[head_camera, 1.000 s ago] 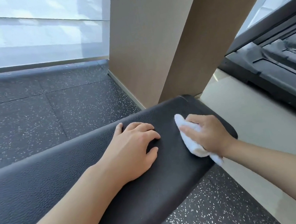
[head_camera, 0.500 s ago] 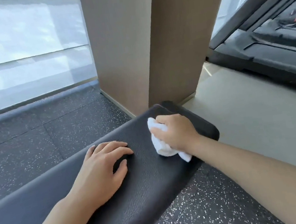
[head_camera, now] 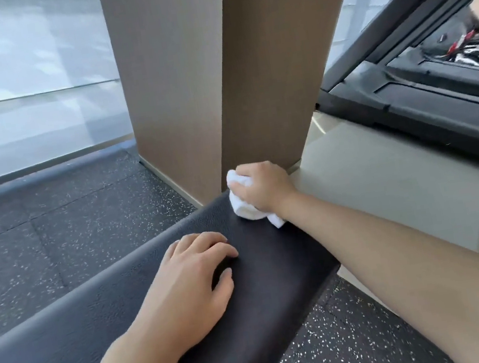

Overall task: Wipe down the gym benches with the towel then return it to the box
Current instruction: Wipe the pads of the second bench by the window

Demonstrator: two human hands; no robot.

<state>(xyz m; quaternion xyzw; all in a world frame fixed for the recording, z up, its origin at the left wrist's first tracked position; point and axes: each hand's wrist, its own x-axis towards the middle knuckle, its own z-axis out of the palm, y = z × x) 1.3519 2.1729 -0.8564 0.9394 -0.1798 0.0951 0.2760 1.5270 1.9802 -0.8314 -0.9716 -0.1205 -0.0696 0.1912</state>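
Towel (head_camera: 246,203), white and bunched, lay at the far end of the black padded counter (head_camera: 264,274), clenched in the curled fingers (head_camera: 240,185) of the right hand (head_camera: 264,188). Left hand (head_camera: 186,292) rested palm-down on the padding, fingers loosely spread and holding nothing. Compared with half a second earlier, the right hand had pushed the towel farther toward the end. A brown pillar (head_camera: 216,76) stood directly beyond; a dark treadmill (head_camera: 426,110) occupied the right side.

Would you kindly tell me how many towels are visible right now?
1. The white towel is bunched in the right hand, pressed on the far end of the black bench by the pillar. No others show.
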